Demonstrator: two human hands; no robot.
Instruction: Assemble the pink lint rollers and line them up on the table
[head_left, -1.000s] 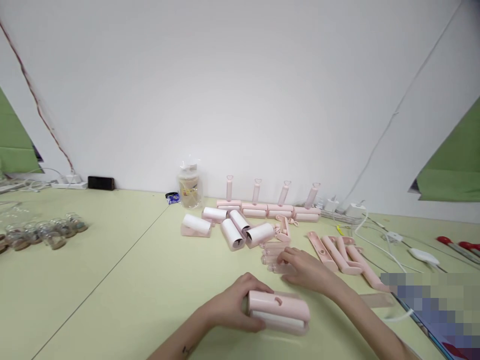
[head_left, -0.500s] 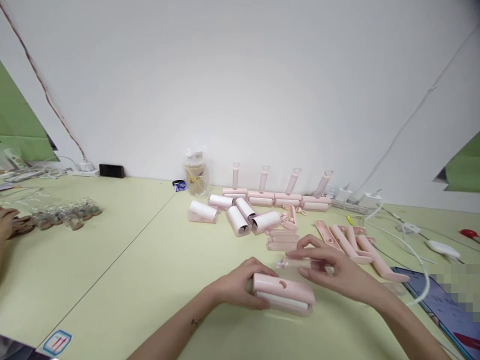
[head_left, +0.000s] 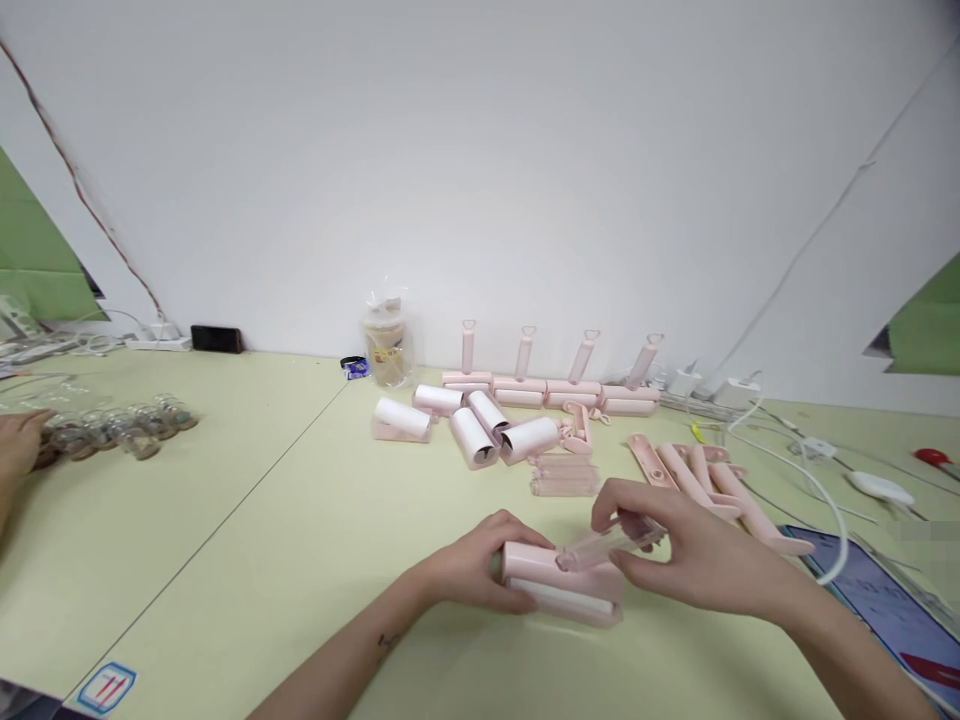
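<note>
My left hand [head_left: 469, 570] grips the left end of a pink lint-roller case [head_left: 564, 590] lying on the pale green table [head_left: 262, 530]; a white roll shows along its front. My right hand [head_left: 679, 545] pinches a clear pinkish handle piece [head_left: 604, 545], its left tip resting on top of the case. Just behind lies a small stack of clear handle pieces [head_left: 564, 476].
White paper rolls [head_left: 480, 436] and several finished pink rollers [head_left: 551, 385] stand near the wall, beside a wrapped jar [head_left: 385, 350]. Pink case halves [head_left: 701, 480], cables and a phone [head_left: 881, 600] lie right. Small glass jars [head_left: 124, 430] and another person's hand [head_left: 19, 450] are at the left.
My right hand took a clear handle piece from the stack and brought it down onto the top of the pink case. My left hand kept its hold on the case.
</note>
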